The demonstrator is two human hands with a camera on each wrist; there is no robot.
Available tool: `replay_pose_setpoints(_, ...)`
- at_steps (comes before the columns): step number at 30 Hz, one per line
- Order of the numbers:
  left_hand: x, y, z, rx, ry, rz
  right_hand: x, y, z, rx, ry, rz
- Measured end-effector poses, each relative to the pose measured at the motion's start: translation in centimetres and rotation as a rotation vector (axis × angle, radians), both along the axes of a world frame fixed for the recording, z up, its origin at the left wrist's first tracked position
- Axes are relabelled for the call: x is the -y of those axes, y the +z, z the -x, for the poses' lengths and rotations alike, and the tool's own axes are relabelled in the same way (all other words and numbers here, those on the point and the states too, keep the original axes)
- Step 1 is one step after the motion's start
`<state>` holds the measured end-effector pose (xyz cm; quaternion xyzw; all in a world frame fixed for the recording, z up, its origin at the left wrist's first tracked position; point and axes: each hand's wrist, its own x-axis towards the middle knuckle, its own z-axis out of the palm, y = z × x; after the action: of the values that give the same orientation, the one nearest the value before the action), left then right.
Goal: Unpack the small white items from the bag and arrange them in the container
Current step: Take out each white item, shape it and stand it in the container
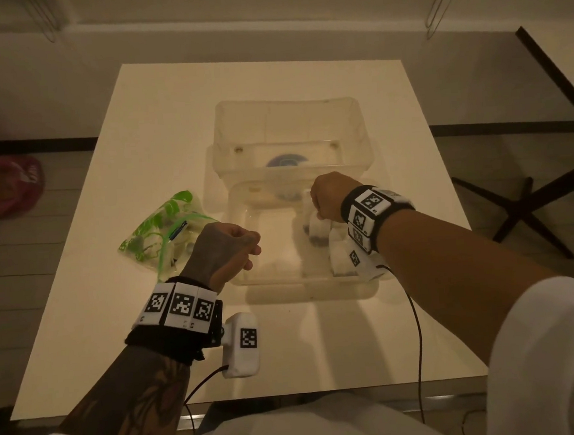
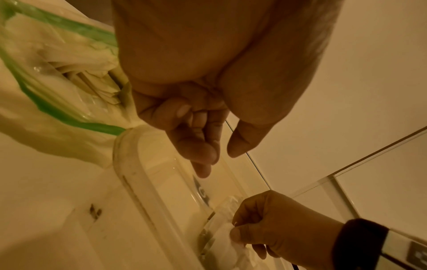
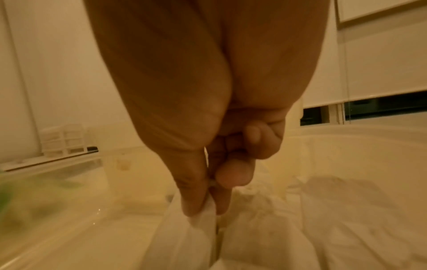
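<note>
A clear plastic container point(image 1: 277, 286) sits mid-table, with a second clear tub point(image 1: 285, 122) right behind it. My right hand point(image 1: 317, 211) is down inside the container's right side. Its thumb and fingers point(image 3: 194, 204) pinch the top of a small white packet point(image 3: 184, 235), which stands on the floor of the container point(image 1: 317, 230). More white packets point(image 3: 335, 219) lie to its right. My left hand point(image 1: 252, 253) hovers over the container's left rim point(image 2: 129, 164); its fingers point(image 2: 198, 149) are loosely curled and hold nothing. The green-printed zip bag point(image 1: 164, 232) lies left of the container with white items inside point(image 2: 69, 60).
The white table point(image 1: 150, 328) drops off on all sides. A red bag point(image 1: 5, 186) lies on the floor at the left, and dark furniture legs point(image 1: 529, 210) stand at the right. Cables point(image 1: 418, 344) run from both wrist cameras toward my body.
</note>
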<state>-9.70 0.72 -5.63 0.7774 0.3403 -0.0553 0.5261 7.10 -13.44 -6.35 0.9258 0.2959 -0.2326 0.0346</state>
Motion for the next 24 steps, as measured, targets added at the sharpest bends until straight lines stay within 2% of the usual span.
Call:
replay_pose_setpoints(5,0.1,-0.1,0.0,-0.006,-0.014,-0.008,0.5,0.2,0.2,0.048,-0.021,0.009)
replay_pose_setpoints(17,0.1,0.0,0.1,0.013,-0.004,-0.012,1.2,0.9,0.5,-0.087,-0.059,-0.076)
replay_pose_setpoints(21,-1.0,-0.5,0.6,0.043,0.064,-0.142,1.7,1.1,0.3,-0.110,-0.133,-0.181)
replay_pose_setpoints(24,-2.1,-1.1,1.2,-0.012,0.109,-0.396,1.8,1.3,0.6,-0.122,-0.164,-0.266)
